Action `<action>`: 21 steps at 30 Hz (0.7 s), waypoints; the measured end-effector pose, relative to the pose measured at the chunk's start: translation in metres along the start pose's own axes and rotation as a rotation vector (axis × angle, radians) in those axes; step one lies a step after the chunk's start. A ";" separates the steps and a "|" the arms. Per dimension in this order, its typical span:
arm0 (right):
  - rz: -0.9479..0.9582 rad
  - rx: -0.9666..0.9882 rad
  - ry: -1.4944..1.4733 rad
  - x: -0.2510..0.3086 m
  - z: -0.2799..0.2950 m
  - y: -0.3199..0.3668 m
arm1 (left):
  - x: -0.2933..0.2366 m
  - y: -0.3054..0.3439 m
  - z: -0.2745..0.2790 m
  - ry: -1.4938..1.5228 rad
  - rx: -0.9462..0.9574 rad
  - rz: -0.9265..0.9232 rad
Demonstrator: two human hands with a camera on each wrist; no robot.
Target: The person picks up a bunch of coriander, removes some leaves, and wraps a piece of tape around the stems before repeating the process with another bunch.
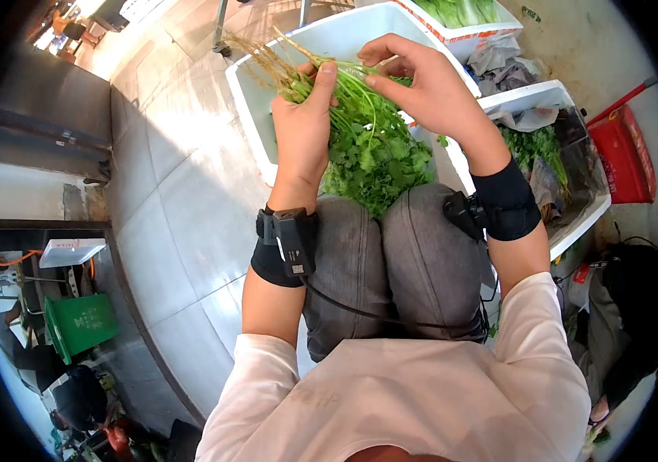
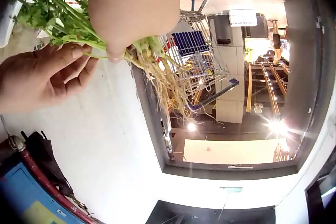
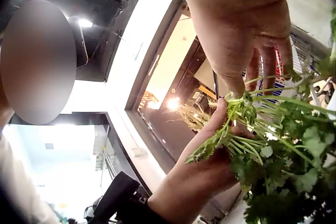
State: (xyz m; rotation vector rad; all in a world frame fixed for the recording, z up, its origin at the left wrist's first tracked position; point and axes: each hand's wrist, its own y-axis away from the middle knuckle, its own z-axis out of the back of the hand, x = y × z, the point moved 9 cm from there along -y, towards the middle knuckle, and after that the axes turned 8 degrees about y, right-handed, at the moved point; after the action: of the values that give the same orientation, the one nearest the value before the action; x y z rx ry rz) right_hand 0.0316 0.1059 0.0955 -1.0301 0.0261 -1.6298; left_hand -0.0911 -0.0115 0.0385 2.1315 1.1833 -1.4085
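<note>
My left hand [image 1: 303, 135] grips a bunch of cilantro [image 1: 379, 158] around its stems near the root end. Pale, stringy roots [image 2: 169, 85] stick out past that hand, while the leafy tops hang over my knees. To the right of it, my right hand [image 1: 430, 88] is at the stems with thumb and fingers bent. In the left wrist view, the right thumb and forefinger [image 2: 73, 53] pinch a thin stem beside the bunch. Part of the right fingertips is hidden behind stems in the right wrist view.
A white foam box [image 1: 246, 108] stands under the hands, beyond my knees. To the right, another foam box [image 1: 592, 214] holds more greens [image 1: 537, 150], beside a red dustpan [image 1: 627, 158]. Leafy vegetables [image 1: 460, 11] fill a box at the back. A shopping cart [image 2: 197, 45] stands farther off.
</note>
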 end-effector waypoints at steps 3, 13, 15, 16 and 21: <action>0.025 0.033 -0.038 0.006 -0.007 0.001 | -0.001 0.003 -0.003 -0.004 0.018 -0.008; -0.041 0.052 -0.052 0.002 -0.006 0.000 | -0.004 0.005 -0.009 -0.027 0.066 0.006; 0.063 -0.021 0.006 0.012 0.001 0.000 | -0.002 0.005 -0.007 -0.056 0.054 0.026; 0.064 -0.080 0.043 0.016 0.008 -0.002 | -0.002 0.005 -0.007 -0.068 0.059 0.025; 0.154 -0.100 0.202 0.019 0.010 0.001 | 0.001 0.003 -0.007 -0.054 0.086 0.025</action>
State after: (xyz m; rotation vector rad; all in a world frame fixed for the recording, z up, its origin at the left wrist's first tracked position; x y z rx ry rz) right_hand 0.0394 0.0951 0.1123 -0.9113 0.3175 -1.5982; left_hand -0.0840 -0.0086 0.0407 2.1428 1.0915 -1.5219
